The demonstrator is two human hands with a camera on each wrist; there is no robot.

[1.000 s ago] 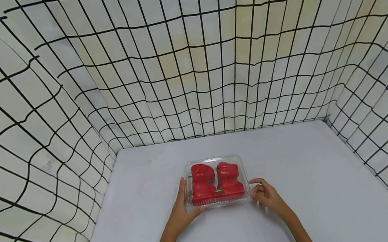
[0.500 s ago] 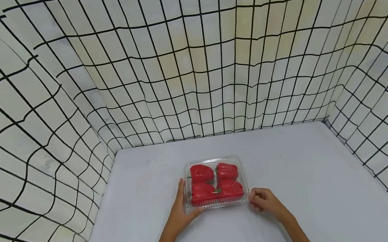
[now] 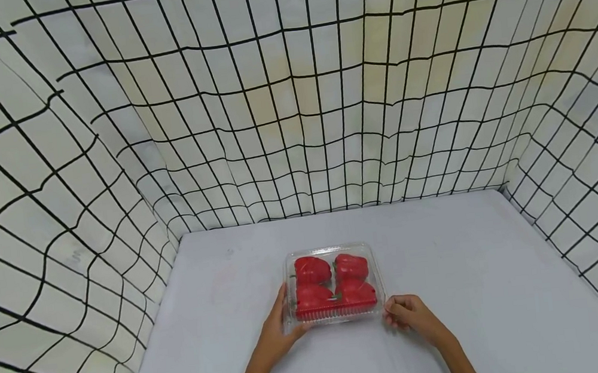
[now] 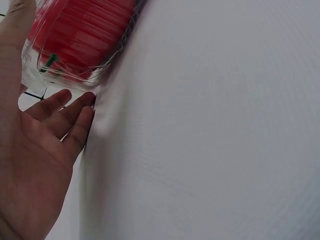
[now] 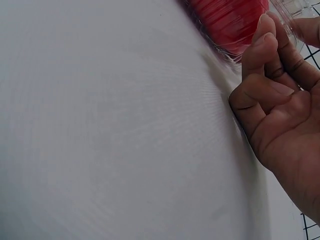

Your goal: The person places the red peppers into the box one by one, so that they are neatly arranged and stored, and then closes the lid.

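Note:
A clear plastic clamshell box [image 3: 375,275] sits on the white table, with several red bell peppers [image 3: 312,269] inside. Its lid looks closed. My left hand [image 3: 274,336] rests along the box's left side, fingers fairly straight and thumb at the front left corner. In the left wrist view, the lower fingers of the left hand [image 4: 47,150] are loosely extended beside the box end. At the front right corner, my right hand [image 3: 413,315] pinches the rim between thumb and index finger. The other fingers of the right hand [image 5: 280,110] curl inward in the right wrist view.
A white table [image 3: 220,266] spreads around the box on all sides. White walls covered by a black grid net [image 3: 319,112] enclose it at the back, left and right.
My right hand has moved from the box's right side down to its front right corner, where thumb and index finger have come together on the rim. The left hand has barely moved.

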